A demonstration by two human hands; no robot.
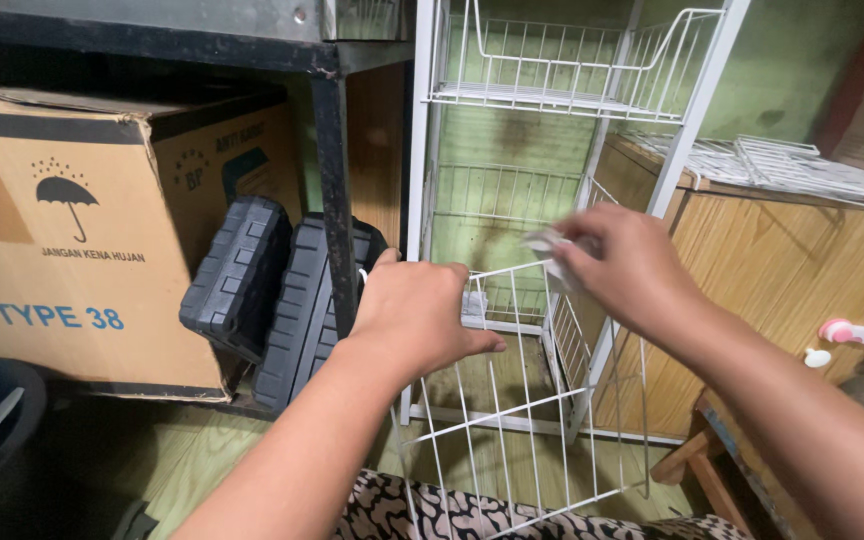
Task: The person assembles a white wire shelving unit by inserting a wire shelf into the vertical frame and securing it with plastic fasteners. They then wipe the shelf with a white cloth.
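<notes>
A white wire shelf panel (512, 400) slants up from the person's lap toward the lower bay of a white wire rack (562, 150), its far edge lying just under the fingers of both hands. The left hand (417, 315) curls over that top edge, fingers bent down around the wire and gripping it, which keeps the loose panel tilted and steady against the rack's frame. The right hand (622, 265) hovers just past the panel's far right corner, next to the rack's upright post; its fingertips pinch a small pale piece (547, 243), blurred, so what it is cannot be told. Holding it there puts it at the point where panel and post meet. Above the fingers the rack's upper basket sits already in place. Left of the left hand, beyond a dark metal post (332, 190), two black moulded cases (272, 290) lean against a cardboard box (62, 240). To the right, more white wire panels (782, 165) lie on a wooden cabinet (782, 280).
</notes>
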